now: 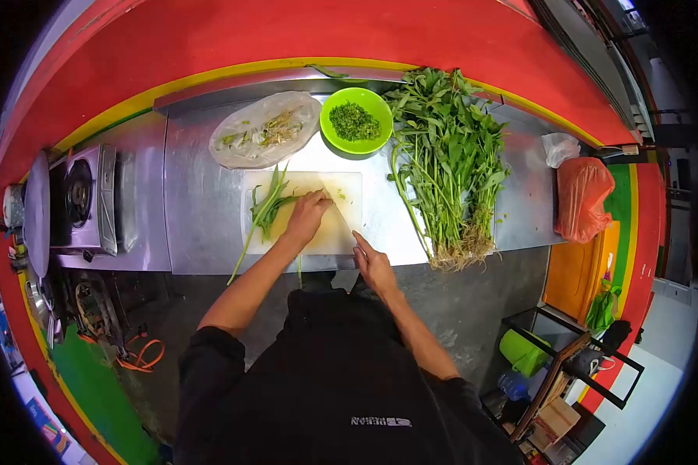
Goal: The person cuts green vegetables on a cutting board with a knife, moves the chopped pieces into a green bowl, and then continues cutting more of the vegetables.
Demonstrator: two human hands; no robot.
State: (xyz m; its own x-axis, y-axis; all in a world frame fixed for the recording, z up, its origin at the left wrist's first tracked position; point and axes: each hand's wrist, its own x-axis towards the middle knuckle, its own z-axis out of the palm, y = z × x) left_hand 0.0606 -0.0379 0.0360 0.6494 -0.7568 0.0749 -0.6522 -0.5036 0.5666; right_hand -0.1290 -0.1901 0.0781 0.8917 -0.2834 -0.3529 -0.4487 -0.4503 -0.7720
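Note:
On the white cutting board, my left hand is closed over leafy green stems, its fingertips close to the blade. The stems stretch left from under it, and one long stalk hangs past the board's front edge. My right hand grips the handle of a knife, whose blade points away from me beside the left fingertips. A few small green bits lie near the blade. What sits directly beneath my left fingers is hidden. Behind the board, a bright green bowl holds finely chopped greens.
A large bundle of leafy greens with roots lies right of the board. Behind left is a clear plastic bag with trimmings on it. A stove stands far left, and a red plastic bag sits at the counter's right end.

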